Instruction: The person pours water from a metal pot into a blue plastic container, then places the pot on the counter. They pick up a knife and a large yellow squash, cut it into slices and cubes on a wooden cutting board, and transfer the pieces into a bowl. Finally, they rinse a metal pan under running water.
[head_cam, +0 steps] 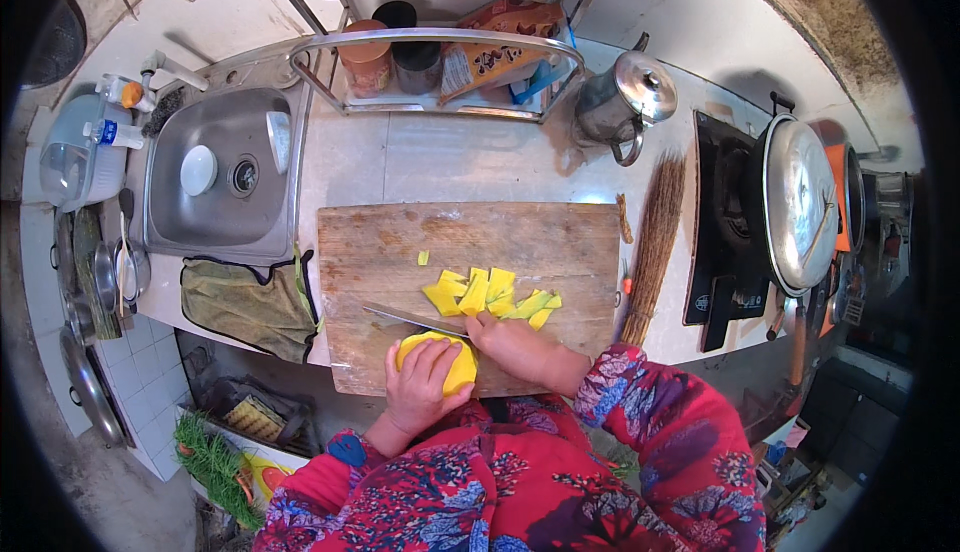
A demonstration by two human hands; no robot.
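A wooden cutting board lies on the counter before me. My left hand rests over a large yellow piece of vegetable, perhaps pumpkin, and holds it near the board's front edge. My right hand is closed around a knife, whose blade points left just behind the large piece; its handle is hidden in my fingers. Several flat yellow pieces, some with greenish edges, lie in a loose row behind my right hand. One small yellow-green bit sits apart from them, farther back.
Left of the board are a green cloth and a steel sink holding a white bowl. To the right lie a straw brush and a cooktop with a lidded pan. A metal pitcher stands behind, beside a rack.
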